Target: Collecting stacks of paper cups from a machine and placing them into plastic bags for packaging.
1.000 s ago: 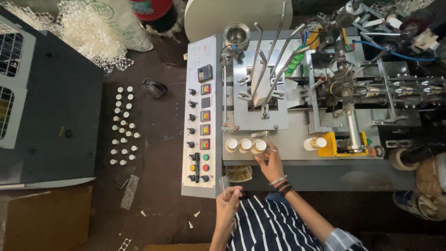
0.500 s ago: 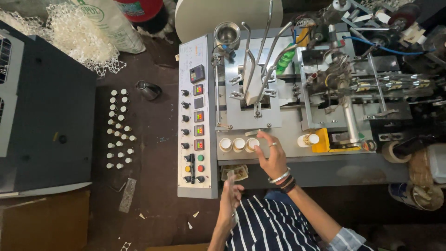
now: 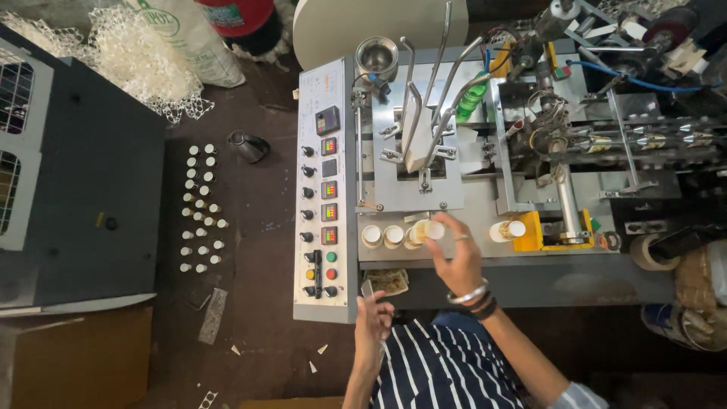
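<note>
While the right hand (image 3: pixel 454 261) reaches over the machine deck (image 3: pixel 485 201), its fingers pinch a small cream-capped bottle (image 3: pixel 425 229), third in a row beside two more bottles (image 3: pixel 382 236). Left hand (image 3: pixel 373 322) sits low by the control panel (image 3: pixel 326 189), fingers loosely curled, holding nothing visible. Another bottle (image 3: pixel 507 229) lies near the yellow fixture (image 3: pixel 534 231). Many small bottles (image 3: pixel 201 208) stand on the floor.

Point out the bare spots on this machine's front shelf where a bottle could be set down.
Bare shelf runs along the front edge below the yellow block, toward the tape roll. The left end is crowded: two white bottles stand beside the control panel, and the right hand holds a third bottle there.
</note>
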